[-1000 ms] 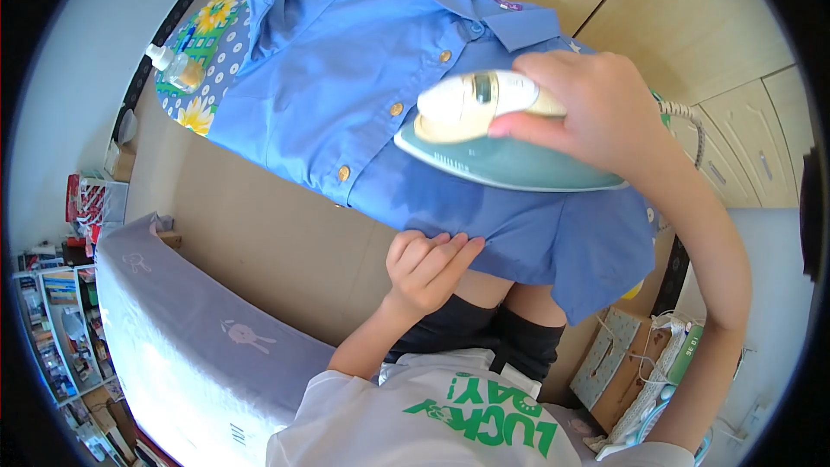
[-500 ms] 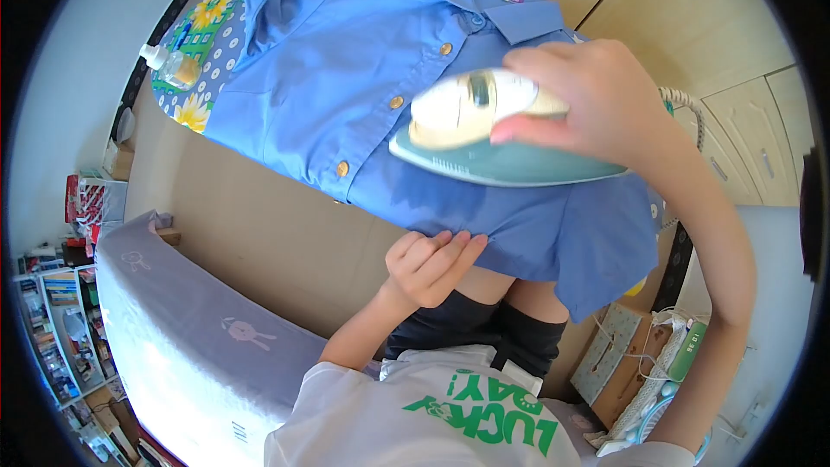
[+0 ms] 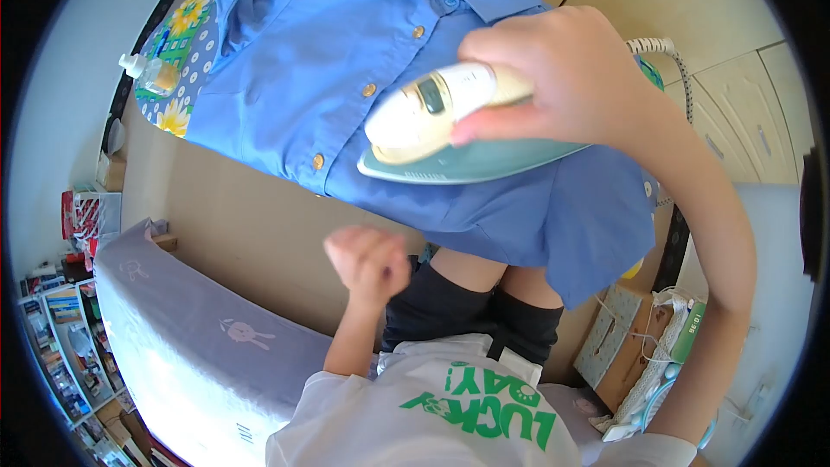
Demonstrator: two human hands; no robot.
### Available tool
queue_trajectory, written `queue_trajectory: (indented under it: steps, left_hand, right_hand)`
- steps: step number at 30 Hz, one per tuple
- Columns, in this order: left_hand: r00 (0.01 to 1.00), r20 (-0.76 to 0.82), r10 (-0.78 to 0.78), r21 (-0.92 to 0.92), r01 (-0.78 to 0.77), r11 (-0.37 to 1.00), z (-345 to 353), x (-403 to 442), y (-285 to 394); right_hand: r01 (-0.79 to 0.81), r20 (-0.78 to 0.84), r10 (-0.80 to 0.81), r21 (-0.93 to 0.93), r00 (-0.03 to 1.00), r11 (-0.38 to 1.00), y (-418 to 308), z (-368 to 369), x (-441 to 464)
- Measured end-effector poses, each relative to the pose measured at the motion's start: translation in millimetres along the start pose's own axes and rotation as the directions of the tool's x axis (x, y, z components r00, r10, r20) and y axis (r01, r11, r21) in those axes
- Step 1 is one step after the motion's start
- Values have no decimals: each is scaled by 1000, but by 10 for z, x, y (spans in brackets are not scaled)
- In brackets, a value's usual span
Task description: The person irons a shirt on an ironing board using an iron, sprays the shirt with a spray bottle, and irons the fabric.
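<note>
A blue shirt [image 3: 285, 60] with gold buttons is spread over a floral ironing board [image 3: 179, 49]. My right hand [image 3: 553, 78] grips the handle of a cream and teal iron [image 3: 458, 160], whose soleplate rests on the lower part of the shirt, beside the button strip. Its tip points left. Off the shirt's near edge, my left hand [image 3: 367, 264] is raised with its fingers curled in, slightly blurred, and nothing shows in it. A clear spray bottle [image 3: 156, 75] with a white top lies at the board's left end.
A couch with a purple-grey cover [image 3: 207, 320] is at the lower left, with a bookshelf [image 3: 78, 346] beyond it. Pale cabinets [image 3: 743, 112] stand at the right behind the iron's cord [image 3: 683, 78]. A box [image 3: 618, 346] and a green digital clock [image 3: 687, 333] are at the lower right.
My left hand has let go of the shirt's near edge and moved left, away from the cloth. The iron in my right hand has shifted left towards the buttons. The view has shifted slightly.
</note>
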State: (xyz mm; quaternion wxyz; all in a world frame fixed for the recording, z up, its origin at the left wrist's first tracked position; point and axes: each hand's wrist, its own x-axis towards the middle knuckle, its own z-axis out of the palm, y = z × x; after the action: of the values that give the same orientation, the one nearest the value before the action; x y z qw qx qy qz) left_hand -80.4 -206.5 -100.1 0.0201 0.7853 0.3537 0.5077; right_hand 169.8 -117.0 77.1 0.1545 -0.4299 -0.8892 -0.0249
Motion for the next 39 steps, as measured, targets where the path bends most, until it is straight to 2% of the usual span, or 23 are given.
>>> queue_trajectory:
  steps: [1, 2, 4, 5, 7, 11, 13, 17, 19, 20, 22, 25, 29, 31, 32, 34, 35, 37, 39]
  left_hand:
    - [998, -31, -49, 73, 52, 996, -34, 54, -61]
    - [993, -66, -96, 144, 104, 984, -56, 146, -133]
    - [989, -85, -124, 254, 142, 957, -85, 465, -265]
    - [989, -84, -124, 254, 142, 957, -86, 534, -342]
    - [971, 15, -239, 217, 230, 949, -103, 623, -459]
    - [968, 20, -252, 202, 243, 949, -140, 728, -495]
    - [968, 4, -253, 178, 248, 952, -121, 695, -521]
    - [966, -26, -255, 165, 256, 952, -81, 597, -503]
    - [964, -45, -261, 151, 265, 952, -46, 551, -477]
    - [960, -58, -275, 122, 281, 952, -36, 526, -466]
    - [955, -68, -287, 94, 293, 952, -31, 500, -461]
    - [951, -78, -299, 81, 305, 949, -16, 481, -465]
    - [953, -106, -285, 47, 291, 956, 20, 459, -486]
    - [950, -117, -289, 17, 293, 956, 8, 462, -493]
    - [952, -110, -285, 30, 290, 957, 2, 462, -497]
    - [953, -104, -284, 43, 290, 956, 1, 467, -502]
    - [955, -101, -278, 49, 284, 958, -1, 468, -505]
    - [957, -94, -273, 50, 278, 959, 7, 452, -505]
    - [950, -111, -293, 17, 297, 955, 19, 448, -508]
  right_hand:
    - [-162, 39, 163, -21, 986, 986, -35, -9, 9]
    - [-167, 40, 168, -22, 985, 986, -36, 9, 17]
    - [-173, -60, 170, -52, 984, 983, -31, 63, 25]
    - [-174, -59, 171, -51, 984, 983, -39, 51, 26]
    - [-89, -63, 84, -78, 994, 993, -49, 17, 44]
    - [-55, -65, 54, -28, 996, 998, 7, 17, 7]
    - [58, -54, -54, 66, 997, 996, 53, 1, -14]
    - [69, -51, -67, 36, 996, 997, 8, 4, -13]
    - [-33, -103, 24, -85, 994, 996, 19, 71, 5]
    - [-37, -103, 28, -84, 994, 996, 37, 60, 12]
    - [131, -68, -128, 38, 989, 991, 68, 29, 29]
    - [213, -65, -210, 51, 976, 976, 67, 6, 16]
    - [86, -104, -93, -71, 990, 994, -1, 30, 46]
    - [104, 117, -90, -118, 989, 988, -21, -67, 88]
    - [102, 116, -89, -118, 989, 988, 8, -52, 77]
    - [343, -71, -341, 20, 937, 939, 98, -10, 46]
    - [343, -69, -341, 21, 938, 939, 72, -18, 59]
    - [122, 25, -122, 6, 992, 992, -23, -36, 98]
    - [100, -38, -101, -39, 994, 994, 36, 69, 125]
